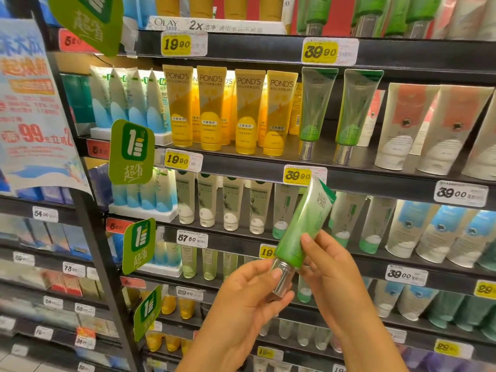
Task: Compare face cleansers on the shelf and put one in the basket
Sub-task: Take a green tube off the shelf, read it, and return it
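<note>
A green face cleanser tube [303,224] with a silver cap is tilted in front of the shelves, cap end down and to the left. My left hand [247,296] grips the silver cap from below. My right hand [330,261] pinches the lower green part of the tube from the right. Two matching green tubes [314,111] stand cap-down on the shelf above, beside a row of yellow Pond's tubes [212,106]. No basket is in view.
Black shelves [268,167] hold rows of cleanser tubes: blue-white ones at left, white-green in the middle, white-blue and white-red at right. Yellow price tags [296,175] line the edges. Green promo signs [131,151] stick out at left. A paper poster [29,103] hangs far left.
</note>
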A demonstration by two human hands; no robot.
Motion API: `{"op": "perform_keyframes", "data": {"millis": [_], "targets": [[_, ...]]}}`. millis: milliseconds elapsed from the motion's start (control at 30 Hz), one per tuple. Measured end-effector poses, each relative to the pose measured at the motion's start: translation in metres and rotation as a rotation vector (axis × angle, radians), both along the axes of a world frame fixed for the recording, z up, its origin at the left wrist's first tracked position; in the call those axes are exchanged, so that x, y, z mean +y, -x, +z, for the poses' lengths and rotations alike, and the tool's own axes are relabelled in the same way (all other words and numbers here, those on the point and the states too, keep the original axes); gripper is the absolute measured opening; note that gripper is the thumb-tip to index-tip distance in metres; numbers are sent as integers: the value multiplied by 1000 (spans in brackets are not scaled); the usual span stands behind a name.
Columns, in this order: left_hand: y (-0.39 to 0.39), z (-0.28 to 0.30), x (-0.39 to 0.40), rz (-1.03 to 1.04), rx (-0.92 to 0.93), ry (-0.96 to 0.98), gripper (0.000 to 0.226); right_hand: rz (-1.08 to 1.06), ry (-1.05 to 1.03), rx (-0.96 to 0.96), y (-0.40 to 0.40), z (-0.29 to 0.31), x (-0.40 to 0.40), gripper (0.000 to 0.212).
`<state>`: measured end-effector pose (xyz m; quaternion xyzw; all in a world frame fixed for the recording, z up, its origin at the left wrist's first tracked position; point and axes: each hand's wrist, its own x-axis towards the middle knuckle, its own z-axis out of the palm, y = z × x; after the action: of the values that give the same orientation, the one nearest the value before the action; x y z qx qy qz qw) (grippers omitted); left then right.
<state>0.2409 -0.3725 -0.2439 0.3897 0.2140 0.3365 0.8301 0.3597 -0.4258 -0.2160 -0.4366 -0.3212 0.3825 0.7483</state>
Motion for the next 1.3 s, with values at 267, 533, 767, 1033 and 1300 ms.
{"op": "perform_keyframes", "data": {"millis": [267, 533, 767, 1033, 1300], "targets": [[5, -1, 4, 215, 233, -405, 33, -16, 31, 18, 4, -1, 5, 39], [12, 4, 5, 244, 265, -538, 37, 19, -51, 190, 8, 0, 9, 34], [18, 4, 11, 274, 286, -538, 40, 25, -55, 202, 16, 1, 15, 38], [34, 12, 19, 72, 69, -174, 34, 25, -50, 176, 27, 6, 17, 41], [59, 14, 25, -186, -107, 154, 23, 29, -1, 218, 48, 2, 25, 30]]}}
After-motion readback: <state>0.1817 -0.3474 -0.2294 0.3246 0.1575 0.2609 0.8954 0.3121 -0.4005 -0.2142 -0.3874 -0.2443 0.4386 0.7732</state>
